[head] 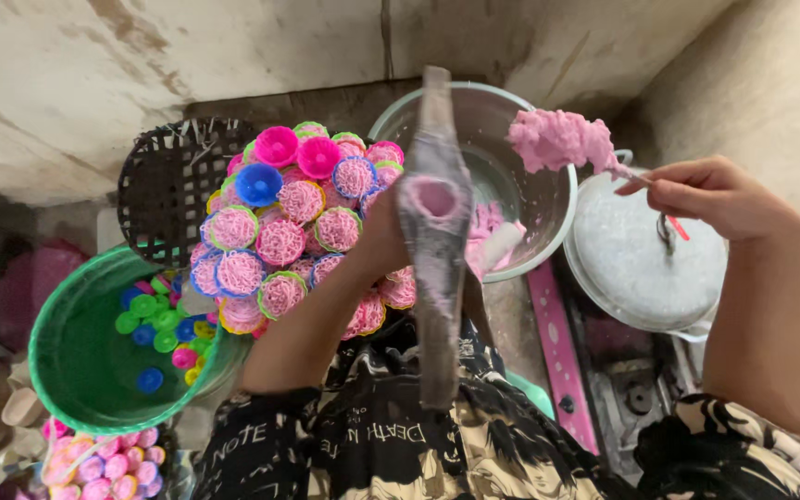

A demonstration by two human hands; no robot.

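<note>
Far left there's one green bucket (76, 361) holding a scatter of loose coloured caps, next to one woven basket (173, 185) piled with pink noodle nests, too many to count. Mid-frame the left hand (383, 236) is wrapping around one long press mould (435, 231), its cup already showing pink. The right hand (710, 194) is pinching one small spoon carrying one pink dough lump (562, 141) over the grey bowl (548, 213); that overhanging lump could easily be slipping off before reaching the cup.
</note>
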